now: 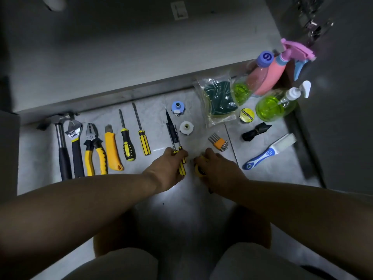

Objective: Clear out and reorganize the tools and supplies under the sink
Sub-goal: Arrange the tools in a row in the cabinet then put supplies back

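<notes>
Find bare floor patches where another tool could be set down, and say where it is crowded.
Bare floor lies between the striped screwdriver and the slim screwdrivers gripped by the left hand, and left of the hammer. Crowded: upper right, around the pink spray bottle, green soap bottle, sponge bag and tape roll.

A home kitchen or bathroom floor (pixel 272 158): pale tiles, an open cabinet base (pixel 121 47), hand tools beside spray bottles (pixel 268 75) and sponges (pixel 219 99).
</notes>
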Demonstrator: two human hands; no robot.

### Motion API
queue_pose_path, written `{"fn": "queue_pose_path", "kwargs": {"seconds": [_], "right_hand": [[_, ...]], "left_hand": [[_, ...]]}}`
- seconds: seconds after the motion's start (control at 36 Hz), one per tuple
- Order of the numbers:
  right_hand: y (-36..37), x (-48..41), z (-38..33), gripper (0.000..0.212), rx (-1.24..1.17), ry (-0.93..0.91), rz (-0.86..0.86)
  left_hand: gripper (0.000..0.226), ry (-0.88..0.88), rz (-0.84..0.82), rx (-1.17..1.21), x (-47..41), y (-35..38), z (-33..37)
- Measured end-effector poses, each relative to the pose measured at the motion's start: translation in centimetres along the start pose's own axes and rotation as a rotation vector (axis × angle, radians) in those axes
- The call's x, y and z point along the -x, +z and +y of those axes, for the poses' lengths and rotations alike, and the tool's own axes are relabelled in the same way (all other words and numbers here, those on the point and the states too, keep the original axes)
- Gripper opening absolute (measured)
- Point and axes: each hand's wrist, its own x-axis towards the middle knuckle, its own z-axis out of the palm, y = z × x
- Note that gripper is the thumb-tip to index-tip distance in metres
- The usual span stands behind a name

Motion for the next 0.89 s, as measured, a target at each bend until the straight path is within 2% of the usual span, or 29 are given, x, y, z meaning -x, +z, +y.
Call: {"fn": "queue_pose_path", "kwargs": {"seconds": [0.08, 0.19, 0.25, 0.36, 0.44, 0.56, 0.61, 0.67, 0.72, 0.78, 0.89], "right_hand": [[-0.4, 0.5, 1.4, 0.068, 0.048, 0.066, -0.011], [-0.7, 1.2, 2.5, 0.063, 0.109, 0.191, 0.014], [-0.9, 1.3, 2.5, 0.062, 0.113, 0.208, 0.038], [-1.8, 0.1, 1.3, 0.054, 0.002, 0.067, 0.036], [-2.9, -2.0, 0.2, 0.047, -0.068, -0.068, -0.045], [-4.3, -5.2, -0.9, 0.038, 0.127, -0.256, -0.051], [-5.2, -6.5, -1.9, 0.025, 0.250, -0.266, -0.089], [-5.9, -7.8, -2.7, 0.031, 0.407, -0.325, -0.002], [-6.5, -9.3, -3.6, 0.030, 0.345, -0.290, 0.043], [-7.2, -10.5, -4.4, 0.031, 0.245, -0.170, 0.139], [-7.1, -11.1, -4.5, 0.041, 0.244, 0.030, 0.215]], "left_hand": [[0.069, 0.002, 0.019, 0.004, 0.0, 0.1, -0.4], [0.065, 0.013, 0.031, 0.022, 0.2, 0.3, -0.5], [0.071, 0.008, 0.029, 0.023, 0.4, 0.3, -0.4], [0.084, -0.014, 0.059, 0.017, 0.9, -0.1, -0.3], [0.082, -0.021, 0.060, -0.060, 1.2, -0.6, -0.5], [0.063, 0.078, 0.117, -0.213, 1.5, -1.3, -0.9], [0.058, 0.115, 0.149, -0.316, 1.6, -1.5, -1.4], [0.054, 0.152, 0.172, -0.423, 1.6, -1.8, -1.9], [0.054, 0.200, 0.216, -0.520, 1.4, -2.3, -2.6], [0.054, 0.225, 0.260, -0.565, 1.4, -3.0, -3.2], [0.054, 0.179, 0.285, -0.589, 1.0, -4.0, -4.1]]}}
